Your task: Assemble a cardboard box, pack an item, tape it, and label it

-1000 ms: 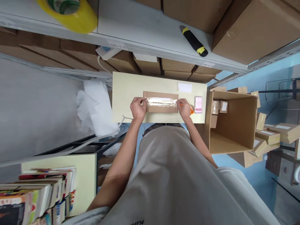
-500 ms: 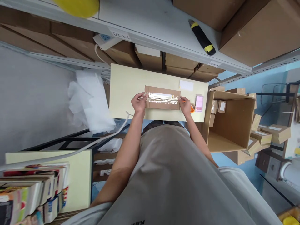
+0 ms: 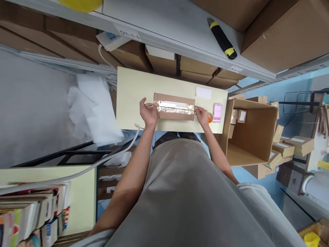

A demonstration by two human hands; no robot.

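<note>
So the biggest thing in here is the metal shelf, boxes and all, running along past the far edge of the table. The table's pale and sits right in front of the person. Off its right end there's a big open carton with its mouth facing the table, and off its left end a heap of white sheeting.

The brown package lies flat near the middle of the table — a long one, with shiny clear tape running lengthwise over it. The left hand is at its table-left end, fingers loosely curled and partly spread, tips touching it; can't tell if they've really got a grip. The right hand has thumb and finger pinched together on the opposite end.

Smaller stuff: a black-and-yellow cutter on the shelf beyond the table, a pink-screened phone near the table's right end, a white card toward its far edge, and an orange tape roll — half tucked behind that right hand.
</note>
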